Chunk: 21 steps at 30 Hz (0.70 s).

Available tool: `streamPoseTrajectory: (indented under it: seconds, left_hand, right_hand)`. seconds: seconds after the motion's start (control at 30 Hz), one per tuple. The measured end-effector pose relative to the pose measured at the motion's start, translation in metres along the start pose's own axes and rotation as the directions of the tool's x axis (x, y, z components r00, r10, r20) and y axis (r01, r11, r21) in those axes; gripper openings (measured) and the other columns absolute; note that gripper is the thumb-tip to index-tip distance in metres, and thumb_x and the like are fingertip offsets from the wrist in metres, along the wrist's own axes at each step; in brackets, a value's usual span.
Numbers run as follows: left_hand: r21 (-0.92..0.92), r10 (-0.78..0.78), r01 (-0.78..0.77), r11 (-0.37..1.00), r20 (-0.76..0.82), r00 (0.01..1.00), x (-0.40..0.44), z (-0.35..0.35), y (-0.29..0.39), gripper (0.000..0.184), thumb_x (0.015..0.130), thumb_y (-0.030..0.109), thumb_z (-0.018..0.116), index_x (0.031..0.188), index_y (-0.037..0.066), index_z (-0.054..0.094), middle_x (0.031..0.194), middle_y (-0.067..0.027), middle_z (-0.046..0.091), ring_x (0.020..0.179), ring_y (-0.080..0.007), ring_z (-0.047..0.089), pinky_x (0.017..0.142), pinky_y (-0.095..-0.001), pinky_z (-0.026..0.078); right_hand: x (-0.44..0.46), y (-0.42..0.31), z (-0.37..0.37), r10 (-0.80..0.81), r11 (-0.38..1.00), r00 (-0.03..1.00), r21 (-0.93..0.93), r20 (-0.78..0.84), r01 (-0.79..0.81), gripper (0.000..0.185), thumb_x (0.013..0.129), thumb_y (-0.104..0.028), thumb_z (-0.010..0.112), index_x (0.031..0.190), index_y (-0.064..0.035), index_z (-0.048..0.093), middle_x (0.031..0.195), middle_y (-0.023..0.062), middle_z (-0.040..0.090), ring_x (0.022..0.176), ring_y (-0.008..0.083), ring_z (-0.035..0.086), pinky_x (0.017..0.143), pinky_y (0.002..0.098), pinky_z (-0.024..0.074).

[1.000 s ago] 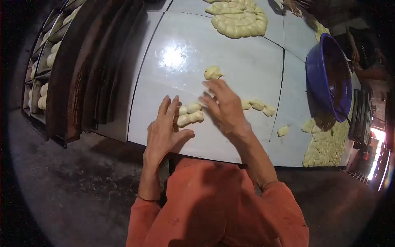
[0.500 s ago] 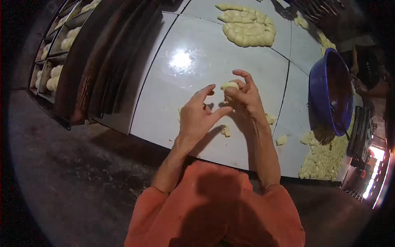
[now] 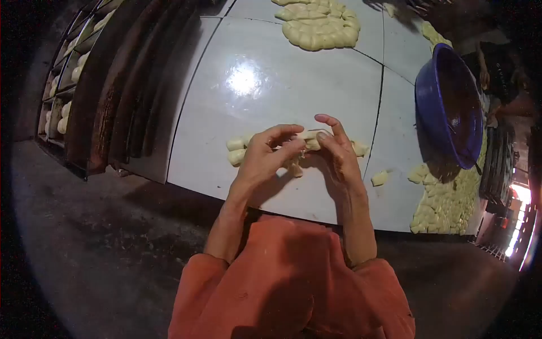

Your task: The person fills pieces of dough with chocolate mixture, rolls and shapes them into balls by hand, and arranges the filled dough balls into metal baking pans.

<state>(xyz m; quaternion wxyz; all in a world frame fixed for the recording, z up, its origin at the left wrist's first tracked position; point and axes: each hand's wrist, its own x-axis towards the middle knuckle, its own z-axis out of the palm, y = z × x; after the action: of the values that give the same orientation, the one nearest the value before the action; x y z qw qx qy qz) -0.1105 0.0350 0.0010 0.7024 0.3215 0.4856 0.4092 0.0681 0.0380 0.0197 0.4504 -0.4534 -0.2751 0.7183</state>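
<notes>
A pale piece of dough (image 3: 309,136) is stretched between my two hands above the white table. My left hand (image 3: 264,153) pinches its left end between thumb and fingers. The other end sits in my right hand (image 3: 341,153), under the thumb, with one finger raised away from it. Below the hands lies a small ragged dough scrap (image 3: 294,169). Rounded dough pieces (image 3: 236,151) rest just left of my left hand, and more dough (image 3: 360,148) shows beside my right hand, partly covered by it.
A cluster of dough pieces (image 3: 322,25) lies at the far side of the white table (image 3: 282,85). To the right stand a purple basin (image 3: 433,107) and many flattened dough pieces (image 3: 443,209). Dark trays (image 3: 132,85) and a rack with dough (image 3: 65,116) stand left. Another person (image 3: 497,73) is at right.
My left hand has closed in on the dough, which was in my right hand alone and is now drawn out between both. The view has shifted, uncovering dough pieces at left.
</notes>
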Motion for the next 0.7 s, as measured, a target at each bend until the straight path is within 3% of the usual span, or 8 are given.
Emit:
streamPoseTrajectory:
  seconds: [0.07, 0.1, 0.13, 0.27, 0.37, 0.47, 0.6, 0.7]
  left_hand:
    - [0.291, 0.223, -0.223, 0.93, 0.035, 0.974, -0.003, 0.003, -0.003, 0.064, 0.08, 0.015, 0.082, 0.138, 0.005, 0.057, 0.112, -0.0092, 0.067, 0.083, -0.0129, 0.064, 0.073, -0.0258, 0.054]
    - [0.425, 0.257, -0.264, 0.866, 0.075, 0.963, -0.004, 0.003, 0.0, 0.082, 0.074, 0.019, 0.088, 0.146, 0.006, 0.049, 0.119, -0.0115, 0.064, 0.085, -0.0135, 0.063, 0.075, -0.0261, 0.054]
    - [0.425, 0.257, -0.263, 0.866, 0.071, 0.964, -0.005, 0.005, -0.002, 0.082, 0.074, 0.019, 0.088, 0.146, 0.006, 0.049, 0.119, -0.0115, 0.064, 0.085, -0.0135, 0.063, 0.075, -0.0261, 0.054]
    - [0.425, 0.358, -0.348, 0.836, 0.06, 0.932, -0.007, 0.015, -0.012, 0.057, 0.083, 0.016, 0.08, 0.135, 0.004, 0.061, 0.093, -0.0106, 0.074, 0.076, -0.0128, 0.068, 0.07, -0.0276, 0.055]
    - [0.404, 0.403, -0.384, 0.83, 0.041, 0.914, -0.011, 0.011, -0.013, 0.044, 0.086, 0.013, 0.076, 0.129, 0.004, 0.066, 0.093, -0.0114, 0.075, 0.076, -0.0111, 0.068, 0.069, -0.0272, 0.055]
    - [0.493, 0.225, -0.231, 0.839, 0.072, 0.972, -0.02, 0.002, -0.004, 0.035, 0.091, 0.012, 0.071, 0.123, -0.001, 0.068, 0.096, -0.0078, 0.075, 0.084, -0.0106, 0.067, 0.074, -0.0257, 0.054]
    - [0.335, 0.095, -0.095, 0.937, 0.016, 0.995, -0.022, -0.005, -0.004, 0.026, 0.092, 0.011, 0.07, 0.113, -0.004, 0.072, 0.085, -0.0076, 0.074, 0.076, -0.01, 0.069, 0.067, -0.0241, 0.054]
    - [-0.182, -0.115, 0.128, 0.975, 0.081, 0.99, -0.02, -0.004, -0.015, 0.027, 0.092, 0.012, 0.071, 0.109, -0.009, 0.068, 0.087, -0.0101, 0.071, 0.077, -0.0147, 0.069, 0.07, -0.026, 0.057]
  right_hand:
    - [0.001, 0.003, -0.007, 0.008, 0.999, 0.999, 0.04, 0.053, -0.01, 0.03, 0.101, -0.025, 0.058, 0.126, -0.0071, 0.055, 0.1, 0.0064, 0.066, 0.084, 0.0117, 0.065, 0.075, 0.0255, 0.0563]
    - [0.0, 0.0, -0.005, 0.032, 0.999, 0.998, 0.027, 0.052, -0.033, 0.029, 0.102, -0.025, 0.057, 0.124, -0.0068, 0.056, 0.099, 0.0057, 0.066, 0.083, 0.0113, 0.065, 0.075, 0.0253, 0.056]
    - [-0.001, -0.001, -0.004, 0.057, 0.998, 0.997, 0.013, 0.053, -0.057, 0.027, 0.102, -0.026, 0.056, 0.122, -0.0065, 0.058, 0.098, 0.0049, 0.066, 0.082, 0.011, 0.065, 0.074, 0.0251, 0.0557]
    - [0.001, 0.011, -0.004, -0.011, 0.998, 0.997, 0.06, 0.073, 0.007, 0.029, 0.103, -0.03, 0.056, 0.118, -0.0049, 0.06, 0.097, 0.0037, 0.066, 0.081, 0.0101, 0.064, 0.072, 0.0239, 0.0548]
    - [-0.003, 0.008, 0.004, -0.011, 0.997, 0.998, 0.076, 0.058, 0.006, 0.025, 0.097, -0.024, 0.066, 0.112, -0.004, 0.061, 0.098, 0.0034, 0.067, 0.082, 0.0094, 0.064, 0.071, 0.0231, 0.0543]
    - [-0.003, 0.009, 0.0, -0.008, 1.0, 0.999, -0.02, 0.041, 0.008, 0.024, 0.091, -0.016, 0.074, 0.108, -0.0039, 0.061, 0.097, 0.0048, 0.068, 0.083, 0.0102, 0.064, 0.072, 0.0246, 0.0547]
    - [-0.004, 0.006, -0.018, -0.024, 0.973, 0.997, -0.226, 0.075, 0.04, 0.018, 0.089, -0.011, 0.073, 0.104, -0.0045, 0.065, 0.089, 0.0002, 0.065, 0.079, 0.0077, 0.061, 0.069, 0.0225, 0.0511]
    - [-0.012, -0.002, -0.017, 0.006, 0.893, 0.998, -0.449, 0.056, 0.02, 0.014, 0.088, -0.008, 0.071, 0.1, -0.0035, 0.067, 0.091, 0.0008, 0.064, 0.079, 0.007, 0.059, 0.069, 0.0234, 0.0489]
